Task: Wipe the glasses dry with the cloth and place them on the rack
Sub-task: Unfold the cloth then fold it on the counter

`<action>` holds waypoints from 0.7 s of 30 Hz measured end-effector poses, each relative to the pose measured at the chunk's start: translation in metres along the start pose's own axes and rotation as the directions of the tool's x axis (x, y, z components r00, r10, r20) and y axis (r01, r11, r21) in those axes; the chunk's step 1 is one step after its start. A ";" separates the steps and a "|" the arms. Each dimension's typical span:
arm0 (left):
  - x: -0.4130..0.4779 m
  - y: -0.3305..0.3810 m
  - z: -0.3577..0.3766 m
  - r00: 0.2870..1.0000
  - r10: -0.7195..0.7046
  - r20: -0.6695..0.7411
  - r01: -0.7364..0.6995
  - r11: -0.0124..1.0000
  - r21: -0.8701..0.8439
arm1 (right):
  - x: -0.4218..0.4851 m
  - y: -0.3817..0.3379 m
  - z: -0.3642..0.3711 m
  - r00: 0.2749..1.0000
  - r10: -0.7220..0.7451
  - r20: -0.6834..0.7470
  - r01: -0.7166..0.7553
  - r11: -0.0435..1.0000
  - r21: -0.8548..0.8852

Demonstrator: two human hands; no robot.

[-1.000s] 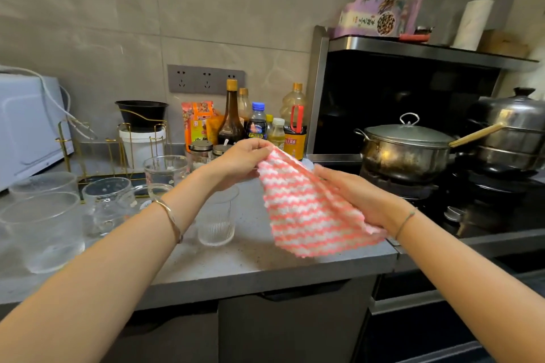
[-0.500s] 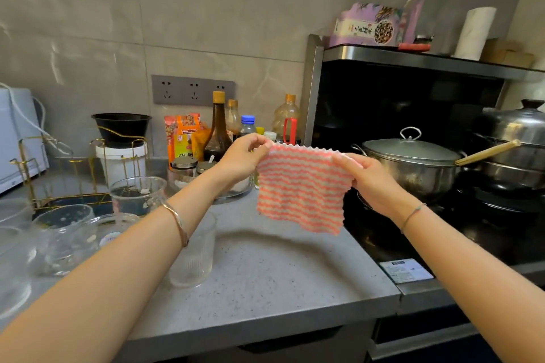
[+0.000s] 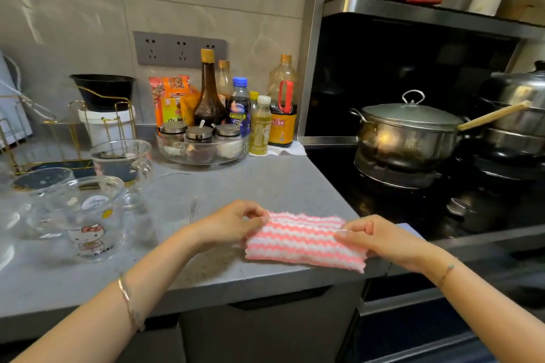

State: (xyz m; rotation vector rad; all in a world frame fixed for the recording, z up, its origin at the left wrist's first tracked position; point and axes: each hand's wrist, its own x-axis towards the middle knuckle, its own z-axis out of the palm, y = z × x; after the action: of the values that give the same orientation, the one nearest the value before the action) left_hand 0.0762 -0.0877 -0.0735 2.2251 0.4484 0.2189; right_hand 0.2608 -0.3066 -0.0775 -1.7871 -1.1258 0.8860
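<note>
A pink and white striped cloth (image 3: 300,240) lies folded on the grey counter (image 3: 265,186) near its front edge. My left hand (image 3: 233,222) pinches the cloth's upper left corner. My right hand (image 3: 374,237) pinches its right end. Several clear glasses stand at the left: a ribbed tumbler (image 3: 174,203) just left of my left hand, a cartoon-printed mug (image 3: 85,218), and another mug (image 3: 122,158) behind them. A gold wire rack (image 3: 67,132) stands at the back left.
Sauce and oil bottles (image 3: 236,109) and a glass tray of condiment jars (image 3: 203,146) line the wall. A white bucket topped by a black bowl (image 3: 103,109) sits behind the rack. To the right is a black stove with a lidded steel pot (image 3: 407,132) and stacked steamers (image 3: 516,109).
Both hands brought the cloth down from held up and spread in the air to lying folded on the counter. The camera tilted downward.
</note>
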 end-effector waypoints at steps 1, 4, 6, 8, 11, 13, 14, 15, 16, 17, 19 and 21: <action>0.002 -0.002 0.002 1.000 -0.017 -0.005 0.018 1.000 0.022 | 0.001 -0.001 0.001 1.000 0.004 -0.019 -0.004 1.000 -0.014; 0.017 0.001 0.005 0.996 -0.036 -0.077 0.043 0.994 0.096 | 0.013 0.000 -0.003 0.986 -0.007 -0.168 0.001 0.999 -0.036; 0.031 0.003 0.007 0.989 -0.041 -0.139 0.060 0.989 0.136 | 0.024 0.001 -0.008 0.963 -0.007 -0.270 -0.004 0.999 -0.041; 0.045 0.004 0.009 0.982 -0.054 -0.182 0.084 0.983 0.163 | 0.035 0.003 -0.011 0.940 -0.012 -0.340 -0.012 0.998 -0.068; 0.060 -0.001 0.012 0.977 -0.079 -0.199 0.116 0.976 0.183 | 0.048 0.008 -0.014 0.918 -0.008 -0.396 -0.058 0.986 -0.154; 0.065 -0.002 0.014 0.977 -0.080 -0.196 0.120 0.973 0.199 | 0.054 0.011 -0.014 0.918 0.003 -0.396 -0.096 0.972 -0.216; 0.067 -0.004 0.014 0.978 -0.082 -0.194 0.122 0.970 0.209 | 0.056 0.012 -0.013 0.918 0.003 -0.397 -0.106 0.965 -0.238; 0.068 -0.005 0.014 0.978 -0.082 -0.192 0.124 0.967 0.222 | 0.059 0.013 -0.012 0.915 0.000 -0.404 -0.110 0.962 -0.250; 0.069 -0.006 0.015 0.978 -0.085 -0.191 0.130 0.963 0.237 | 0.061 0.014 -0.012 0.909 -0.003 -0.416 -0.112 0.961 -0.252; 0.069 -0.008 0.015 0.977 -0.087 -0.193 0.135 0.958 0.253 | 0.062 0.015 -0.012 0.902 -0.007 -0.432 -0.113 0.962 -0.250; 0.068 -0.010 0.018 0.974 -0.059 -0.217 0.126 0.941 0.313 | 0.062 0.015 -0.011 0.884 -0.033 -0.467 -0.116 0.951 -0.286; 0.064 -0.011 0.022 0.969 0.046 -0.243 0.059 0.911 0.408 | 0.060 0.015 -0.007 0.853 -0.114 -0.509 -0.139 0.892 -0.431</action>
State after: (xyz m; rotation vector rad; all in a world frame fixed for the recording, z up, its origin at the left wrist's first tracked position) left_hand 0.1388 -0.0722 -0.0963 2.6233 0.6911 0.4366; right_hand 0.2929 -0.2570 -0.0955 -2.2351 -0.9987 0.0914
